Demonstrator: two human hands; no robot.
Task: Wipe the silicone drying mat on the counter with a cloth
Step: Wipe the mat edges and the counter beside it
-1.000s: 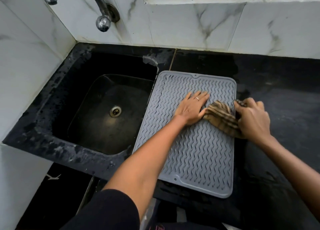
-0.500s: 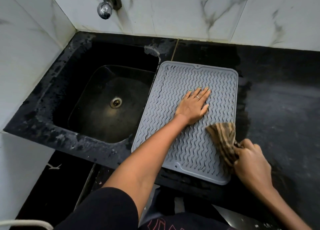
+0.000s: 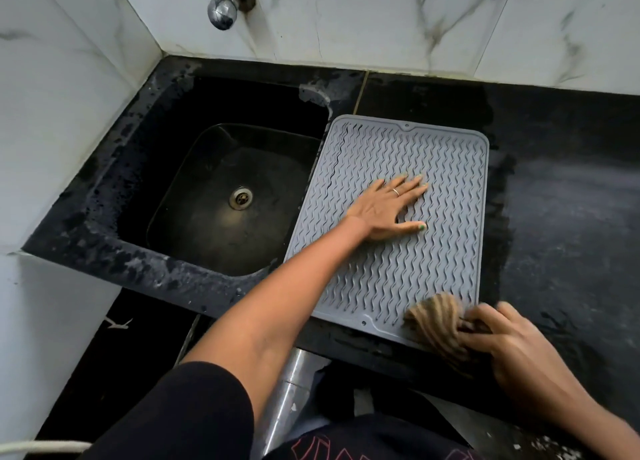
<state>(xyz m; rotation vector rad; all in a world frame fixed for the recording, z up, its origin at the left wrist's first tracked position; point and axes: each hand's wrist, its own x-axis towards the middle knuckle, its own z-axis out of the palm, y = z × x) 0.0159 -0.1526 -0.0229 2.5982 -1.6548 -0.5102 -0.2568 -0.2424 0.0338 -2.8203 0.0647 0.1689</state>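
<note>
Left hand (image 3: 384, 210) presses flat on mat (image 3: 450, 189); right hand (image 3: 505, 342) holds cloth (image 3: 436, 324) in its grip at near corner.

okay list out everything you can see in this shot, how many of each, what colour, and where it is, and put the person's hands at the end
drying mat: one, grey, wavy ribs, flat on the counter right of the sink
cloth: one, brown striped, bunched at the mat's near right corner
sink: one, black, set in the counter at left
drain: one, metal, sink bottom
tap: one, chrome, on the wall above the sink
counter: one, black, wet-looking
wall tiles: white marble, behind and left
ring: one, silver, on a left finger
left hand: flat on the mat, fingers spread
right hand: grips the cloth, blurred
</note>
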